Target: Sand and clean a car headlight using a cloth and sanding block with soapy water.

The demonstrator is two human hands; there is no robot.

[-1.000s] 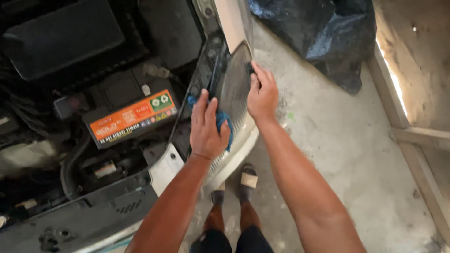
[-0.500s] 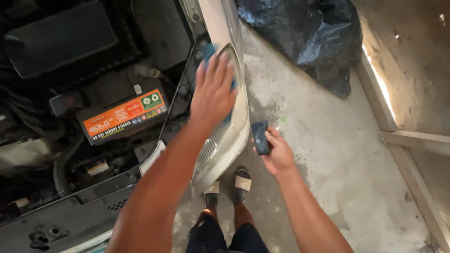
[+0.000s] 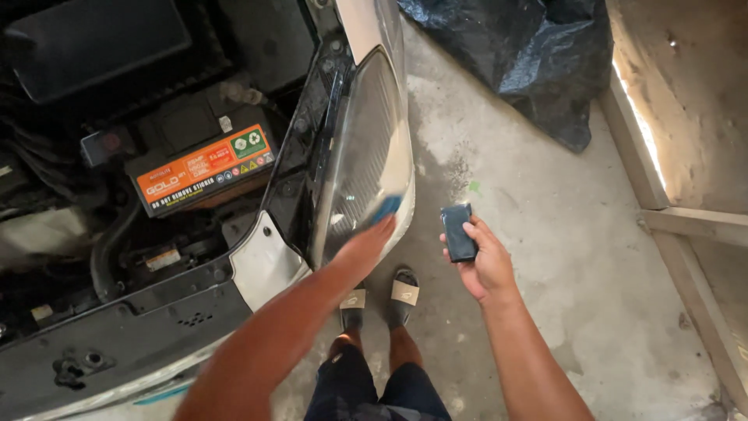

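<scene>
I look down at the front corner of a car with its bonnet open. My left hand (image 3: 366, 243) presses a small blue pad (image 3: 387, 206) against the lower end of the clear headlight lens (image 3: 360, 148); the hand is blurred. My right hand (image 3: 485, 261) hangs apart from the car over the concrete floor and holds a small dark rectangular block (image 3: 457, 231) between thumb and fingers. My feet in sandals (image 3: 383, 300) stand just below the headlight.
In the engine bay sits a black battery with an orange label (image 3: 204, 169). The black front panel (image 3: 125, 343) runs along the lower left. A dark plastic sheet (image 3: 522, 54) lies bunched on the floor at the top, and a wooden frame (image 3: 689, 222) borders the right.
My left hand has slid down the headlight lens from its upper part to its lower end. My right hand left the lens a second ago and now holds the dark block off to the side.
</scene>
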